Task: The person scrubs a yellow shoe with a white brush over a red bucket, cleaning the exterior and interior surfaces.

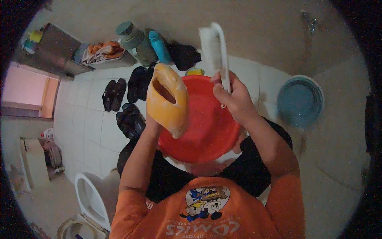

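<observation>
White-tiled bathroom floor point(91, 131), beige walls point(246, 24).

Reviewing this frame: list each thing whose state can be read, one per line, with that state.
left hand: inside an orange shoe, holding it up
orange shoe: lifted above the basin, opening toward the camera
right hand: closed on the brush handle
white brush: raised, clear of the shoe
red basin: on the lap
blue bucket: upright, open
</observation>
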Tool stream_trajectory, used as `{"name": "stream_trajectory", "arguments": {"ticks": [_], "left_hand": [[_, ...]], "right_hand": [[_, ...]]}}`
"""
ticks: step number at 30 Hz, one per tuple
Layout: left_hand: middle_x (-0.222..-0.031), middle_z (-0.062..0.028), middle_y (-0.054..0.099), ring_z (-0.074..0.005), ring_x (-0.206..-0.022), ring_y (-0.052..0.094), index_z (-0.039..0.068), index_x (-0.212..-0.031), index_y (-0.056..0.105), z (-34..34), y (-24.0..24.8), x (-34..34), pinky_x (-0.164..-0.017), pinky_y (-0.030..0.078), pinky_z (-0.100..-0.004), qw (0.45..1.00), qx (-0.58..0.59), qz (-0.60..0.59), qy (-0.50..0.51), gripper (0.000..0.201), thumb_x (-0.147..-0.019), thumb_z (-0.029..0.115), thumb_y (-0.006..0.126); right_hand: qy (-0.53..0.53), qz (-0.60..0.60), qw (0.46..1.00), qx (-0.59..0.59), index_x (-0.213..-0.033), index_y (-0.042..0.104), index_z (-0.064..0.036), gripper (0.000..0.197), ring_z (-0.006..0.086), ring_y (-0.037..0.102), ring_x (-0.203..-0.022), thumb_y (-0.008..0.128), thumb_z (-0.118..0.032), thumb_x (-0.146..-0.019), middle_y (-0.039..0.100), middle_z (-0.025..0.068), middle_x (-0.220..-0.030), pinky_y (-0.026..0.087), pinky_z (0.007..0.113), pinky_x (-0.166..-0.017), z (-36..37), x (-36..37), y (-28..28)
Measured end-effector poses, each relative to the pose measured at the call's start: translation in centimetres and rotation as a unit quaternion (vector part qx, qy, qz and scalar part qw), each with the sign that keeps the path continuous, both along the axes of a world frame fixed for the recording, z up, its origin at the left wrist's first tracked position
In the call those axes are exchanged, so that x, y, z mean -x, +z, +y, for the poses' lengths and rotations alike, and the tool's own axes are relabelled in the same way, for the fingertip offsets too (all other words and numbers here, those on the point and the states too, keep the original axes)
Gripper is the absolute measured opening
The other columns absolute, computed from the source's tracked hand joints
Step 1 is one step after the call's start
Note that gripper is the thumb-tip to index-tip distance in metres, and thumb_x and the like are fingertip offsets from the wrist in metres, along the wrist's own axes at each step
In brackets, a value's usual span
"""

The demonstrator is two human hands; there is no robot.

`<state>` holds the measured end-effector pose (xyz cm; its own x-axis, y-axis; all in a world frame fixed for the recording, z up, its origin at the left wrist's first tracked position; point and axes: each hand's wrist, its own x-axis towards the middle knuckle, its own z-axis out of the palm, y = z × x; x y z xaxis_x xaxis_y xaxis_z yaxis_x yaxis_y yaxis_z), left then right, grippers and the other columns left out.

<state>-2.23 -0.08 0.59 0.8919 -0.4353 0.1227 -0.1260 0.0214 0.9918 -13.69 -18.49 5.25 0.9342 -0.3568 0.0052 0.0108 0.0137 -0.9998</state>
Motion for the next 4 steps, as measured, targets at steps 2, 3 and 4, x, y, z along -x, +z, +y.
{"name": "stream_trajectory", "arguments": {"ticks": [2, 3, 4], "left_hand": [[-0.115, -0.0116, 0.054, -0.0209, -0.107, 0.052, 0.001, -0.126, 0.041, -1.4, 0.7, 0.2, -0.092, 0.039, -0.0309, 0.999, 0.039, 0.029, -0.004, 0.047, -0.087, 0.023, 0.057], [-0.118, -0.0118, 0.053, -0.0202, -0.110, 0.050, 0.002, -0.126, 0.042, -1.5, 1.3, 1.0, -0.094, 0.038, -0.0309, 0.998, -0.032, -0.054, 0.018, 0.047, -0.087, 0.024, 0.057], [-0.133, -0.0070, 0.039, -0.0171, -0.123, 0.038, 0.008, -0.137, 0.027, -0.7, 0.3, 0.0, -0.105, 0.026, -0.0312, 0.996, 0.043, 0.066, -0.051, 0.075, -0.077, 0.024, 0.070]], "right_hand": [[0.012, -0.014, 0.999, 0.026, -0.110, 0.050, -0.0029, 0.045, 0.0142, 0.052, -0.089, 0.065, -0.035, -0.082, 0.055, 0.0037, -0.099, 0.042, 0.030, -0.080, -0.4, 0.0, -0.3], [-0.002, -0.024, 0.999, 0.024, -0.120, 0.041, -0.0043, 0.057, 0.0138, 0.051, -0.095, 0.066, -0.037, -0.081, 0.054, 0.0051, -0.104, 0.040, 0.027, -0.085, -0.2, -0.2, -0.3], [-0.012, -0.037, 0.999, 0.020, -0.129, 0.031, -0.0057, 0.071, 0.0134, 0.049, -0.101, 0.067, -0.039, -0.079, 0.052, 0.0065, -0.109, 0.038, 0.025, -0.090, 0.4, -0.6, -0.2]]}}
